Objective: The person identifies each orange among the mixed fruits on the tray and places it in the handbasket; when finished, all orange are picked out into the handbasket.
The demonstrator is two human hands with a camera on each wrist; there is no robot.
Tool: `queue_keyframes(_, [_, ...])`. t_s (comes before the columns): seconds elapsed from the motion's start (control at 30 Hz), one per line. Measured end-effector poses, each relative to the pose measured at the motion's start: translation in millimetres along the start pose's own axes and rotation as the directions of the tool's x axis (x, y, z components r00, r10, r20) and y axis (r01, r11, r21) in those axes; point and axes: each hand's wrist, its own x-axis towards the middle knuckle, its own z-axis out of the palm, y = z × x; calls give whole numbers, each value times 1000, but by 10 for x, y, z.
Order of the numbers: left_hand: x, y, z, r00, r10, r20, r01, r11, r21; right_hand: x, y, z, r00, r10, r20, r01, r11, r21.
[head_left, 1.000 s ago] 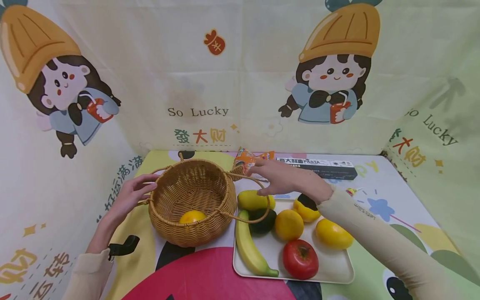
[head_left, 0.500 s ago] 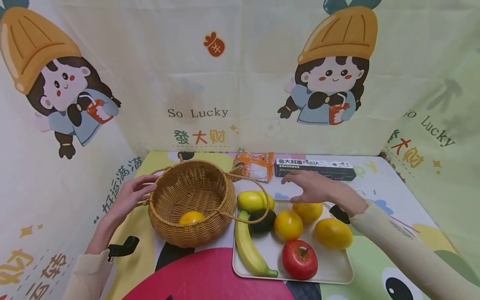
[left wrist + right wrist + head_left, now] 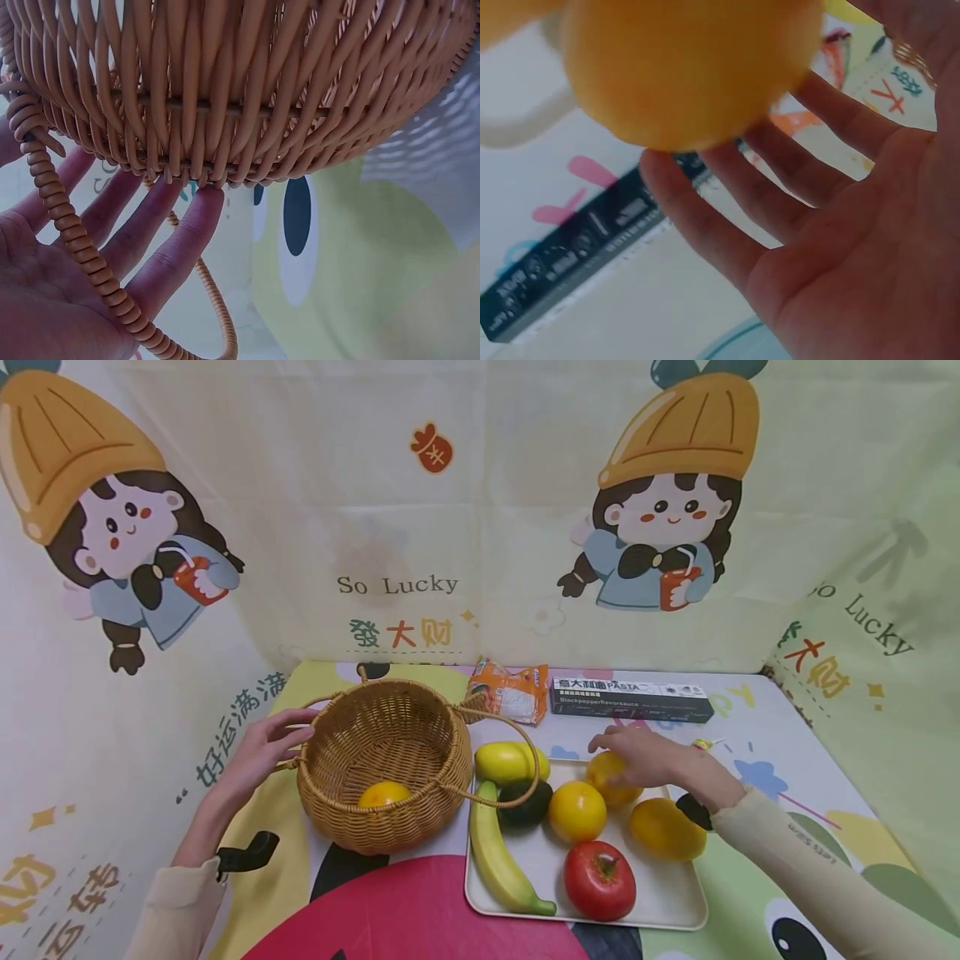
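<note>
The wicker basket (image 3: pixel 378 827) stands at left with an orange (image 3: pixel 384 794) inside. My left hand (image 3: pixel 262 753) is at its left side; in the left wrist view, straight fingertips (image 3: pixel 204 206) touch the basket's rim and a side handle (image 3: pixel 82 251) crosses in front of the palm. On the white tray (image 3: pixel 660 897), my right hand (image 3: pixel 643 755) reaches over the rearmost orange (image 3: pixel 602 770). Seen from the right wrist, its fingers (image 3: pixel 705 225) lie extended along that fruit's far side, thumb apart. Whether they press on the fruit I cannot tell.
Also on the tray are a banana (image 3: pixel 501 860), an avocado (image 3: pixel 522 803), a middle orange (image 3: pixel 577 811), a red apple (image 3: pixel 600 881) and a yellow-orange fruit (image 3: pixel 666 831). A yellow fruit (image 3: pixel 510 762) sits under the basket's right handle (image 3: pixel 536 768). Behind lie an orange packet (image 3: pixel 510 692) and a pasta box (image 3: pixel 632 700).
My right hand has moved from the basket's right handle rightward, then down to the rear orange on the tray. The left hand and the basket have stayed put.
</note>
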Motion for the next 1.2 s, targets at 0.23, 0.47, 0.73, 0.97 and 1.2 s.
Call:
queue_keyframes(0.23, [5, 4, 0, 1000, -12, -5, 12, 1000, -2, 22, 30, 106, 994, 79, 70, -82, 996, 43])
queue_keyframes(0.47, [30, -19, 19, 1000, 7, -9, -7, 1000, -13, 38, 11, 135, 987, 121, 103, -124, 992, 21])
queue_keyframes(0.73, [9, -21, 18, 1000, -4, -9, 4, 1000, -17, 60, -6, 149, 973, 159, 169, -161, 987, -1])
queue_keyframes(0.97, [0, -26, 21, 1000, -17, -4, 17, 1000, -24, 74, -5, 164, 974, 148, 171, -149, 989, -9])
queue_keyframes(1.2, [5, -21, 23, 1000, -19, -8, 18, 1000, -22, 77, 3, 176, 978, 129, 163, -128, 992, -15])
